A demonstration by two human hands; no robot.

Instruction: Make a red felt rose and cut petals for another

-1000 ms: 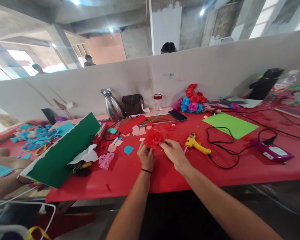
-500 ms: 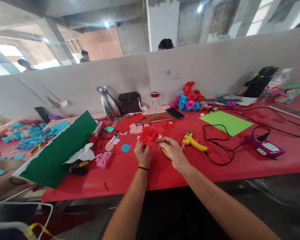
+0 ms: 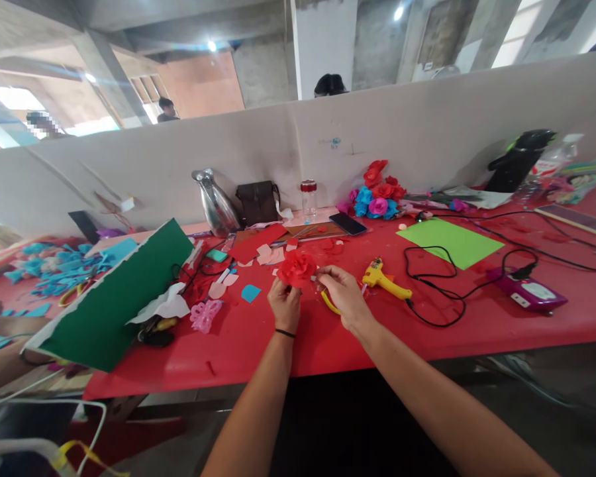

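Observation:
My left hand (image 3: 285, 305) is closed on the underside of a red paper flower (image 3: 297, 268), holding it up over the table. Beside the flower, my right hand (image 3: 345, 295) is closed in a pinch. A tiny pale bit shows at its fingertips, too small to name. Partly hidden under that hand lies a tool with a yellow handle (image 3: 330, 303). Just to the right rests a yellow glue gun (image 3: 387, 281) with its black cord. Pale pink paper petals (image 3: 217, 290) and a blue paper piece (image 3: 251, 293) are scattered left of my hands.
A green board (image 3: 119, 298) leans on the left, with another person's arm (image 3: 10, 364) beyond it. Finished paper flowers (image 3: 377, 199), a phone (image 3: 347, 223), a glass jar (image 3: 308, 199) and a steel jug (image 3: 216, 205) stand behind. Right are a lime sheet (image 3: 449, 242) and purple power box (image 3: 529, 291).
My right fingertips have drawn slightly right, away from the flower, and a pale bit now shows at them. The flower has turned or shifted very little in my left hand.

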